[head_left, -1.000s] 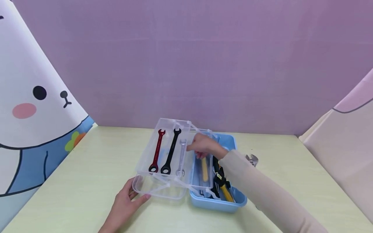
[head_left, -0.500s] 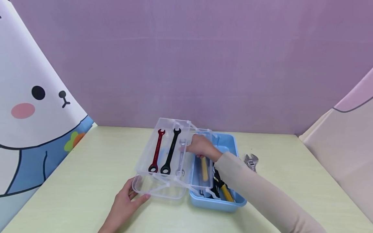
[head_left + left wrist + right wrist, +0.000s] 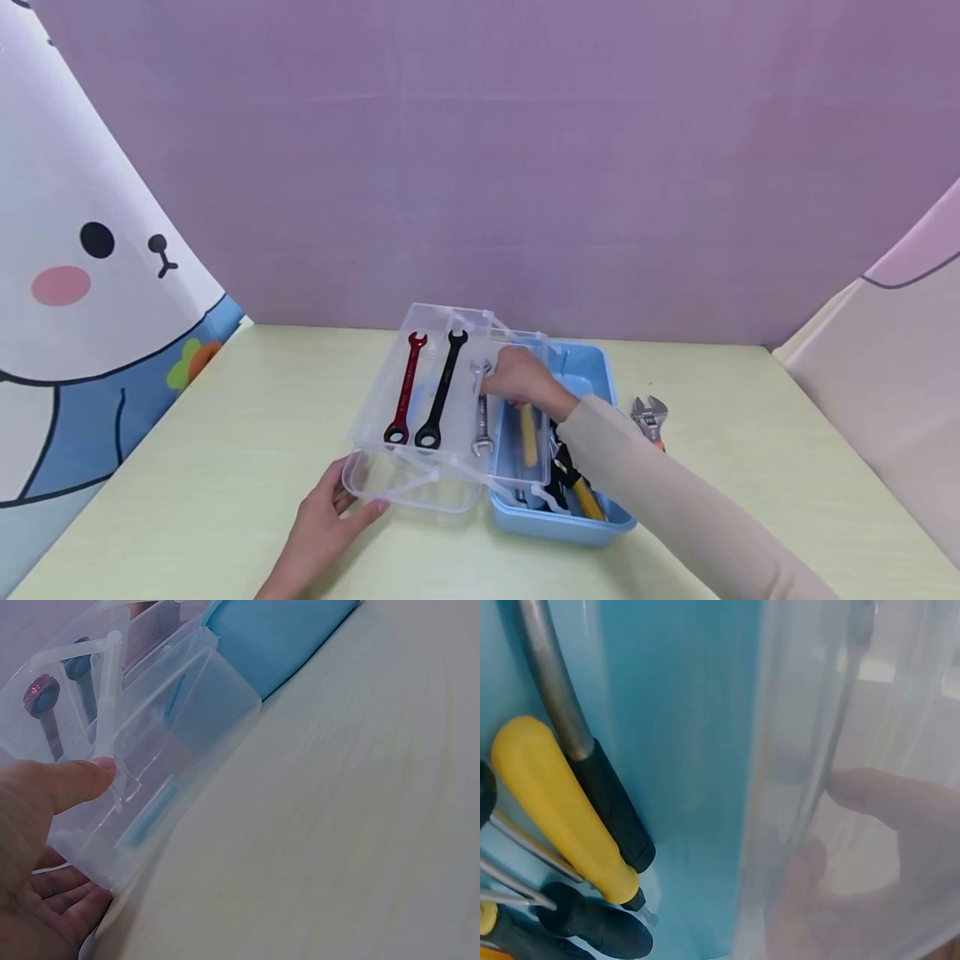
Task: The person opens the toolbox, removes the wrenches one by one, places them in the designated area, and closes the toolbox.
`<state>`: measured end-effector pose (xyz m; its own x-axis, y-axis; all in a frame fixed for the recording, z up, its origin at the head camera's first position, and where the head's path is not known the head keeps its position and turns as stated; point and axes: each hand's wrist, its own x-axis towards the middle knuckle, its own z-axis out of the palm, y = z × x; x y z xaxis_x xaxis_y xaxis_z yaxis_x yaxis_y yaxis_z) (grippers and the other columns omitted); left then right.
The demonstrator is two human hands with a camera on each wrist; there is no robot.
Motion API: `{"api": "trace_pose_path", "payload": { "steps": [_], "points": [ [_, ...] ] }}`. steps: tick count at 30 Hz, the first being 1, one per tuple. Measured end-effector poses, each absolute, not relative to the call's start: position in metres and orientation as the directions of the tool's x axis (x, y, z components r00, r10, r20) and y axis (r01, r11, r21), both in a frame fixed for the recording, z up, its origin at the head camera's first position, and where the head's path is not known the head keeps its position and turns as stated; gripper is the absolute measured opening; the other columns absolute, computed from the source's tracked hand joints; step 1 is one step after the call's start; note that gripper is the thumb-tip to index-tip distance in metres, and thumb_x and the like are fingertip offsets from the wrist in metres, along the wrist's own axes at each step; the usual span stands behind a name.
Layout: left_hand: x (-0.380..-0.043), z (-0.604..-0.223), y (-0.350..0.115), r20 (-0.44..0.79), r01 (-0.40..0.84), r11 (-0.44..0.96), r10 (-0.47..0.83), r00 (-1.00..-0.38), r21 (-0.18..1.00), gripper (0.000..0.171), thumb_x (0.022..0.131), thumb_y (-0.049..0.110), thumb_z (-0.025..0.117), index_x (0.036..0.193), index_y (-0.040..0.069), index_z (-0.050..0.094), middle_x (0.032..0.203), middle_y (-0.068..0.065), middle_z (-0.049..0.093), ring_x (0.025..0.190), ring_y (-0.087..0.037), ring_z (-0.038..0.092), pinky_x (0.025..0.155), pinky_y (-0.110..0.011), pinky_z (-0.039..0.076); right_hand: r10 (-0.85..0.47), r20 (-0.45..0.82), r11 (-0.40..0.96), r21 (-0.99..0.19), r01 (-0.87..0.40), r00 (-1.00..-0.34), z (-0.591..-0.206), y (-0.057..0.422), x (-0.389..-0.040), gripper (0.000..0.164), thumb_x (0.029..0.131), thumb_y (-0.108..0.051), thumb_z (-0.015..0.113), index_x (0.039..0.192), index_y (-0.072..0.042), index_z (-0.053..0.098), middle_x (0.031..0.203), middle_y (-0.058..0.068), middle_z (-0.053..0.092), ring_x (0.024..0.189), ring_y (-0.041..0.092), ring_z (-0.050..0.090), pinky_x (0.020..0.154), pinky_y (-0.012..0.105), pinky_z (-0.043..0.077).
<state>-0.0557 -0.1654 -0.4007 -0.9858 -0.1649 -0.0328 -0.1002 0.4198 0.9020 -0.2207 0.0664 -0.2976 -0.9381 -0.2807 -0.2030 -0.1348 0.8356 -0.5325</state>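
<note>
My right hand (image 3: 521, 377) reaches over a clear plastic tray (image 3: 375, 408) and pinches a silver combination wrench (image 3: 482, 421) near its upper end. Through the cloudy plastic in the right wrist view, thumb and finger meet along the wrench's thin shaft (image 3: 840, 727). A red wrench (image 3: 406, 387) and a black wrench (image 3: 442, 389) lie side by side in the tray, left of the silver one. My left hand (image 3: 318, 525) grips the near left corner of the clear lid (image 3: 412, 498), thumb above and the other fingers around its outer side.
A light-blue toolbox base (image 3: 555, 527) stands right of the tray, holding several tools, among them a yellow-handled screwdriver (image 3: 562, 802). Another yellow handle (image 3: 528, 437) shows through clear plastic. Beyond the right sleeve lies an adjustable wrench (image 3: 649, 417) on the pale table (image 3: 750, 450).
The silver wrench has shifted slightly right and shows more sharply, with my right hand at its upper end. My left hand keeps its place on the lid.
</note>
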Motion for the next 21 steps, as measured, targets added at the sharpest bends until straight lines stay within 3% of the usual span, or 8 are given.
{"api": "trace_pose_path", "payload": {
  "steps": [8,21],
  "points": [
    [-0.0563,-0.4012,-0.1632,-0.032,-0.101,0.418,-0.167,-0.985,0.903,0.069,0.081,0.016,0.076,0.136,-0.003,0.040,0.136,-0.032,0.047,0.121,-0.043,0.053,0.095,-0.037,0.053,-0.239,-0.235,0.845,-0.527,-0.083,-0.942,-0.2957,0.0695,-0.2187,0.032,0.079,-0.017,0.070,0.061,-0.013,0.044,0.054,0.000,0.050,0.051,0.016,0.057,0.050,0.026,0.058],
    [-0.0592,-0.4028,-0.1683,-0.045,-0.115,0.453,-0.163,-0.986,0.884,0.071,0.081,0.019,0.076,0.137,-0.003,0.039,0.138,-0.033,0.045,0.123,-0.044,0.051,0.096,-0.038,0.053,-0.223,-0.253,0.877,-0.473,-0.081,-0.941,-0.2887,0.0614,-0.2137,0.021,0.073,-0.013,0.073,0.072,-0.009,0.053,0.066,0.002,0.052,0.061,0.020,0.063,0.059,0.030,0.061]
  ]
}}
